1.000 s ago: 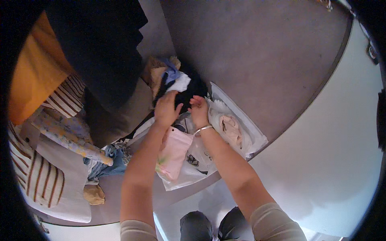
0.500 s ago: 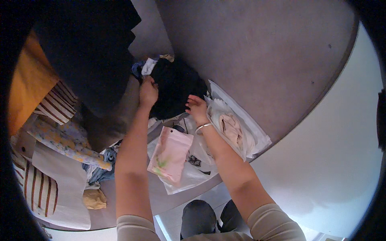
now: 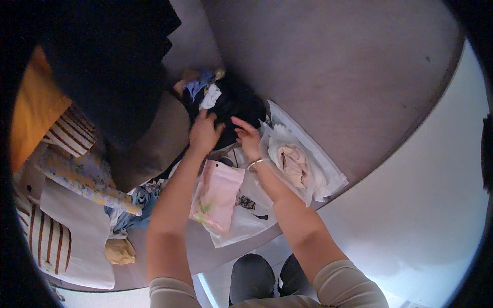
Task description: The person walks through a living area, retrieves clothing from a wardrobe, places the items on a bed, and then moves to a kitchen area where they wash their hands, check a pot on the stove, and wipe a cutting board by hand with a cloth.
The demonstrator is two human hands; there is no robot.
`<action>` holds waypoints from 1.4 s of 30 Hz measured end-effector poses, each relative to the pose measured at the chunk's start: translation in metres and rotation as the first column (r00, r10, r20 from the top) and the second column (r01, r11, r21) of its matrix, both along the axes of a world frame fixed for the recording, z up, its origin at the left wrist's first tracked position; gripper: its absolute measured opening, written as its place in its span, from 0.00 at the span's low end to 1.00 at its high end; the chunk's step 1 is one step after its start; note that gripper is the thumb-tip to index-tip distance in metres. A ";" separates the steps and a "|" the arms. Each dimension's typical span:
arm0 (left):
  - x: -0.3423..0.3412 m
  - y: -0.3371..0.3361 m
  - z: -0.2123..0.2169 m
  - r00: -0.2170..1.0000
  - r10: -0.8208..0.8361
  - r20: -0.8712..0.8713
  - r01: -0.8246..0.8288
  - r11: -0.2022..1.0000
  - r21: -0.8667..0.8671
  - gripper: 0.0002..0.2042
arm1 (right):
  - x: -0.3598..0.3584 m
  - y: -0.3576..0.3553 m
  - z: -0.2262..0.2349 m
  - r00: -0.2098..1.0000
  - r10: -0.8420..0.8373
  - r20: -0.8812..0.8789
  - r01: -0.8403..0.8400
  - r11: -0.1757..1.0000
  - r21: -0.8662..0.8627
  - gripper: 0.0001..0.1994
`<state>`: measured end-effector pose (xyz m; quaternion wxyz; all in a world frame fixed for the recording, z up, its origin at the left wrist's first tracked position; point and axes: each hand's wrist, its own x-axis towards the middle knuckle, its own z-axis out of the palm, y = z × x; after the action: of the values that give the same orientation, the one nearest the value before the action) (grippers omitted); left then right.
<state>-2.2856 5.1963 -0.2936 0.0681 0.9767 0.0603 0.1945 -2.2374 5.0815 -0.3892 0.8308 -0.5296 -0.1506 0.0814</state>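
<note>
A heap of black cloth (image 3: 237, 100) lies in the back corner of a cupboard, with a small white cloth (image 3: 210, 96) and a blue cloth (image 3: 199, 84) on its left side. My left hand (image 3: 205, 134) rests against the front of the black cloth, just below the white one. Its fingers are slightly blurred, and thumb and fingers stand apart. Beside it, my right hand (image 3: 247, 137) has its index finger stretched out over the black cloth and holds nothing. Close to the right wrist sits a clear bag (image 3: 328, 180) with pale pink cloth (image 3: 294, 163) inside.
A pink flat pouch (image 3: 218, 195) lies on a clear plastic bag (image 3: 239, 231) between my forearms. Dark garments (image 3: 113, 66), an orange garment (image 3: 41, 110) and a floral cloth (image 3: 87, 177) fill the left. A brown crumpled piece (image 3: 120, 251) lies near the front edge. The cupboard wall (image 3: 328, 66) rises behind.
My left hand has moved right and nearer to me, and its fingers have parted. The white and blue cloths have shifted right. My right hand's index finger has stretched out.
</note>
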 end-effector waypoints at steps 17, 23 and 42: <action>0.022 0.060 0.019 0.927 0.275 0.255 -0.113 0.852 -0.511 0.20 | -0.028 -0.013 0.016 0.717 -0.012 0.697 0.465 0.754 -0.464 0.25; 0.013 0.054 0.011 0.970 0.083 0.230 0.016 0.917 -0.398 0.19 | -0.023 -0.009 0.009 0.760 -0.112 0.640 0.543 0.651 -0.530 0.15; 0.003 0.016 0.022 0.958 0.063 0.278 0.027 0.950 -0.311 0.26 | 0.042 0.006 0.088 0.930 -0.314 0.194 0.366 0.850 -0.378 0.10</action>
<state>-2.2821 5.2127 -0.2716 0.2275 0.9148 0.0888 0.3216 -2.1957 5.0879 -0.3010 0.6920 -0.7133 -0.0858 -0.0706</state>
